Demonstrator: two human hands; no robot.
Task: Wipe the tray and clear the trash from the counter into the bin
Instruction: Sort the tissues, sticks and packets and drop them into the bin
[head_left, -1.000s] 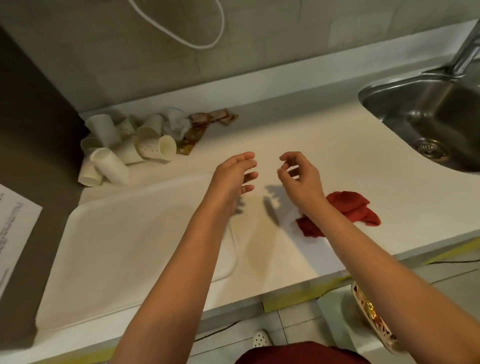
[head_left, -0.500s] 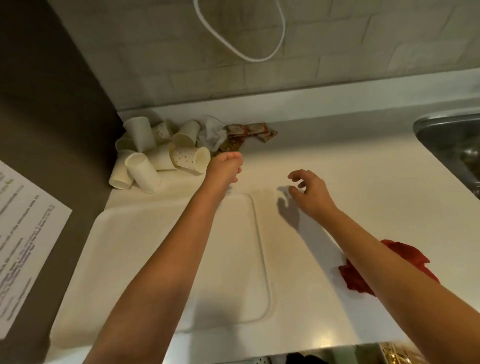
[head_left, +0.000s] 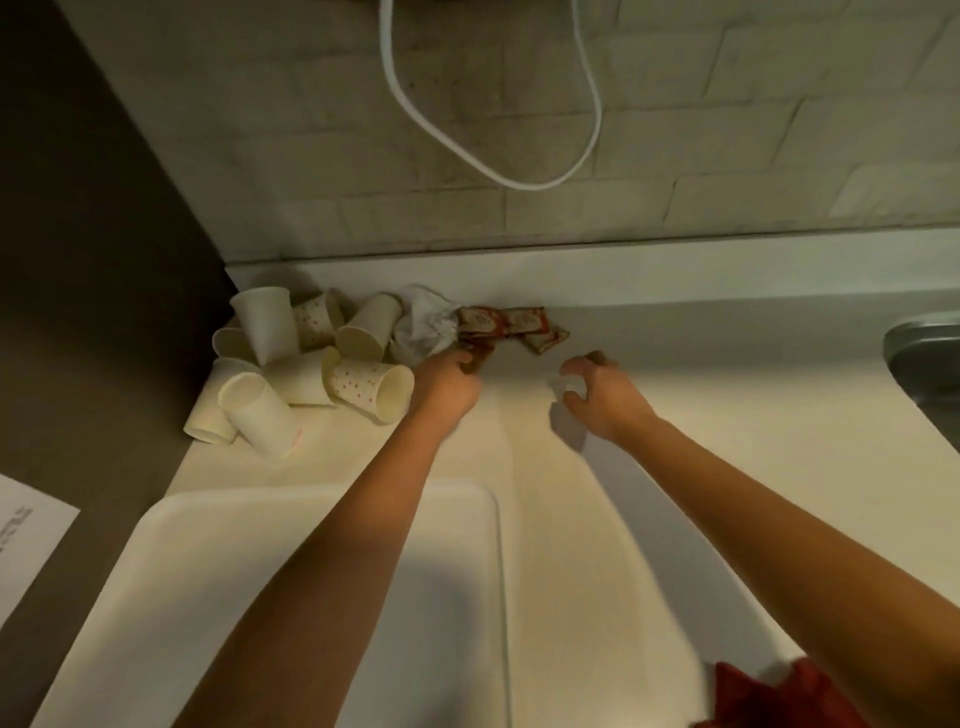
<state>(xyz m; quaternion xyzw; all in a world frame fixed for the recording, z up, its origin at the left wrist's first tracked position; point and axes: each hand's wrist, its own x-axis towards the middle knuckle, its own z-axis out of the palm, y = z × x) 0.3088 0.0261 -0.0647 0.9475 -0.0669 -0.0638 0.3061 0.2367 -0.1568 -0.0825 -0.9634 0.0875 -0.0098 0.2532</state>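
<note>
Head view: left hand (head_left: 445, 387) pinches crinkled red-brown sachets (head_left: 506, 325) strung sideways along the backsplash beside tumbled paper cups (head_left: 306, 366); right hand (head_left: 600, 397) hovers loosely curled, empty.

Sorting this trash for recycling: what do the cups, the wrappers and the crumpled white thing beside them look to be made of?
The cups look like matte paper: thin rolled rims, some with a printed dot pattern, though a plastic lining cannot be ruled out. The wrappers seem to be printed plastic or foil film, given their creased, slightly glossy red-brown surface. The crumpled white thing looks like a soft paper napkin or tissue, with dull irregular folds.
</note>
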